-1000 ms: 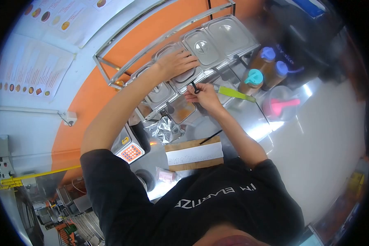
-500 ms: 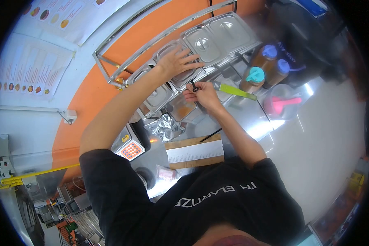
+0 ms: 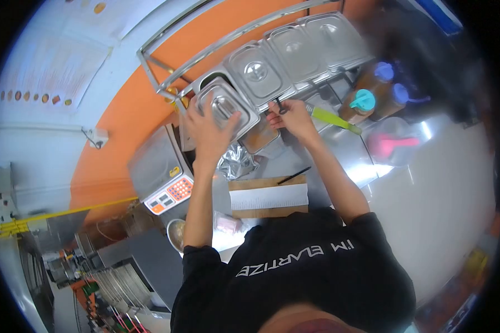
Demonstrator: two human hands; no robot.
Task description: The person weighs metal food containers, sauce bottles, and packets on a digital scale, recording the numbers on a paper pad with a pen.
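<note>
My left hand (image 3: 205, 136) is on a rectangular steel pan lid (image 3: 236, 123), its thumb and fingers spread either side of the raised handle. The lid sits askew, and part of the dark pan opening (image 3: 204, 83) shows behind it. My right hand (image 3: 295, 119) is closed on a thin black utensil with a looped end (image 3: 283, 107); its other end is hidden. Beside that hand lies a lime-green handle (image 3: 336, 120). Below the lid is a clear-walled container with orange-brown contents (image 3: 259, 137).
More lidded steel pans (image 3: 294, 50) line the back under a metal rail (image 3: 228, 41). Sauce bottles (image 3: 361, 102) and a tub with a pink scoop (image 3: 394, 143) stand right. A scale (image 3: 164, 172), crumpled foil (image 3: 236, 161), a paper slip (image 3: 269, 197) and a black pen (image 3: 294, 175) lie nearer.
My left hand has moved from the pans farther right to the leftmost lid, which has shifted off its pan. My right hand still holds the black utensil. The view has turned slightly.
</note>
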